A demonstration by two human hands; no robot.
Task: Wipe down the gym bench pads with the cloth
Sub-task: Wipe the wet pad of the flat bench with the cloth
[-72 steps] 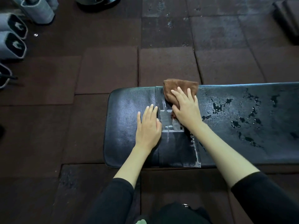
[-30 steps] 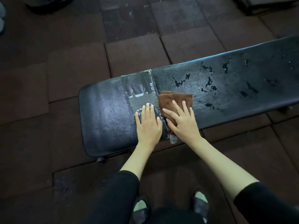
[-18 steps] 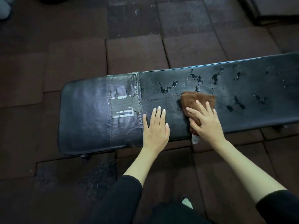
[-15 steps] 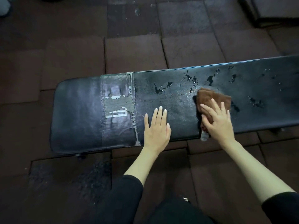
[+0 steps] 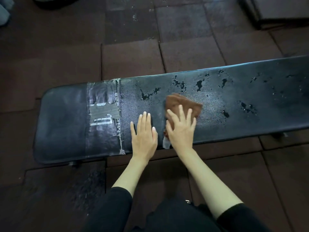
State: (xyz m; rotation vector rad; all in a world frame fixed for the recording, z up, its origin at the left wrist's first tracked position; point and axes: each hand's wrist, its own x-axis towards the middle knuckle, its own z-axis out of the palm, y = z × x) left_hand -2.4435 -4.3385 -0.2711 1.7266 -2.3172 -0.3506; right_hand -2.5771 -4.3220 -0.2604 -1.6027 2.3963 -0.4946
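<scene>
i see the pad (image 5: 234, 101) as black vinyl, finely grained with a dull sheen, its skin flaked off in dark patches. tape (image 5: 102, 118) looks glossy and peeling. the cloth (image 5: 180, 102) is brown, soft-napped. floor tiles (image 5: 132, 59) look matt, coarse rubber.

The bench (image 5: 234, 104) runs left to right across the floor tiles (image 5: 132, 61). The left hand (image 5: 144, 136) lies flat on it; just right, the right hand (image 5: 181, 129) presses the cloth (image 5: 179, 102), which extends beyond its fingers (image 5: 181, 111). Left of both hands' fingers lies a taped strip (image 5: 103, 118); droplets (image 5: 200, 83) lie beyond and right.
</scene>
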